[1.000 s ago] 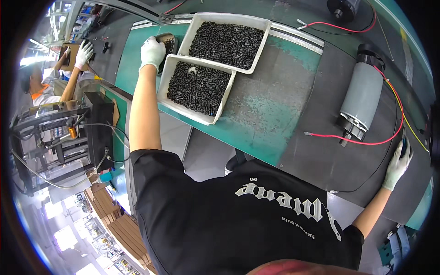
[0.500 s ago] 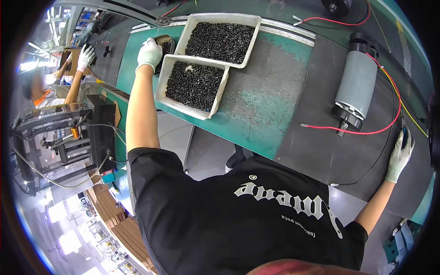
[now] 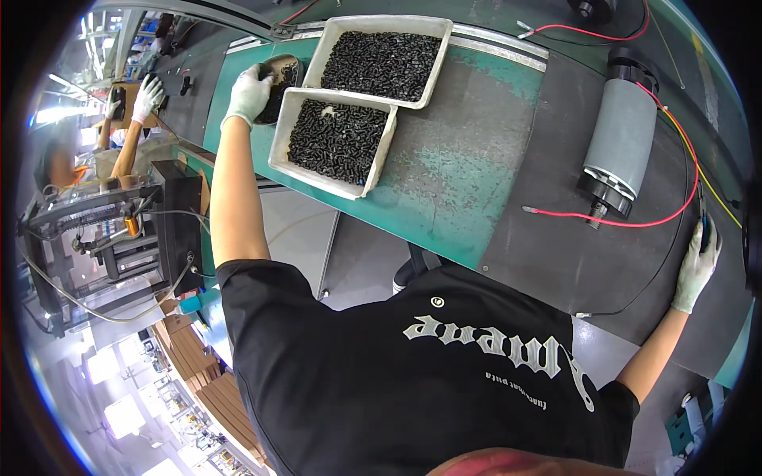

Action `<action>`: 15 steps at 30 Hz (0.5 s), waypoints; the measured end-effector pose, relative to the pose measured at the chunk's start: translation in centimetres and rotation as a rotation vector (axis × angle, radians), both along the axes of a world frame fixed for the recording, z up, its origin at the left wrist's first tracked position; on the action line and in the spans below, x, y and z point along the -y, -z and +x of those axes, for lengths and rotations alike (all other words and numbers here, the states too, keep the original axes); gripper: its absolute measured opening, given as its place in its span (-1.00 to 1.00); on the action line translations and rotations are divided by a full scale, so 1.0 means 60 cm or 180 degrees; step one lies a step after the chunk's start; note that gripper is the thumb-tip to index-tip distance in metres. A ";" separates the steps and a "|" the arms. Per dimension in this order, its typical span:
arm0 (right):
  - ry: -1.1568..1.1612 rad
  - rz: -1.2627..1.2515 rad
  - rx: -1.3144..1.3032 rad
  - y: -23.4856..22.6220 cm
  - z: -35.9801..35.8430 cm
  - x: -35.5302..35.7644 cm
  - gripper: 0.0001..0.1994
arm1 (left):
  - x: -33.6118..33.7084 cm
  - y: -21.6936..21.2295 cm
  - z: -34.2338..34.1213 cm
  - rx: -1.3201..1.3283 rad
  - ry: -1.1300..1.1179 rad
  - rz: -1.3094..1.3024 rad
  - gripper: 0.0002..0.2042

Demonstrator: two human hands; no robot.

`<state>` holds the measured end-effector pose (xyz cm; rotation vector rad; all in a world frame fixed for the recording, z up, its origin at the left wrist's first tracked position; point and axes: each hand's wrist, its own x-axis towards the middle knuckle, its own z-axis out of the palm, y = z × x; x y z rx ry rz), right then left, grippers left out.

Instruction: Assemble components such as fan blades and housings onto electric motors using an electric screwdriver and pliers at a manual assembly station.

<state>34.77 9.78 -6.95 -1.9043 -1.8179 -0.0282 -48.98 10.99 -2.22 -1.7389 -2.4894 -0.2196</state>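
My left hand (image 3: 248, 95), in a white glove, is at the left rim of a small round container (image 3: 291, 73) holding black pieces. Its fingers are bent and pressed together; whatever lies between them is hidden. At the far right, my gloved right hand (image 3: 697, 270) is closed around a slim blue-handled hand tool (image 3: 705, 228), whose narrow end points away from me. Two white trays full of short black pieces stand right of my left hand: a nearer tray (image 3: 279, 151) and a farther tray (image 3: 444, 49).
A grey cylindrical motor (image 3: 621, 143) with red, yellow and black wires lies on the dark mat (image 3: 548, 174). Another motor (image 3: 587, 8) shows at the far edge. Left are a black machine frame (image 3: 178, 198) and a co-worker's gloved hand (image 3: 148, 98).
My left hand has shifted left and slightly toward me, uncovering more of the small container. My right hand stays in nearly the same place with the tool.
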 end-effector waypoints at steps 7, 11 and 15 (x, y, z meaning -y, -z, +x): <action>0.0028 -0.0046 0.0088 -0.001 -0.006 0.000 -0.53 | -0.002 0.014 0.005 -0.0371 -0.0255 -0.0214 -0.70; 0.0021 -0.0032 -0.0012 -0.006 -0.012 0.001 -0.54 | -0.002 0.008 0.011 -0.0472 -0.0407 -0.0077 -0.70; 0.0112 -0.0070 0.0047 -0.004 -0.014 0.001 -0.54 | 0.010 -0.007 0.022 -0.0273 -0.0526 0.0107 -0.73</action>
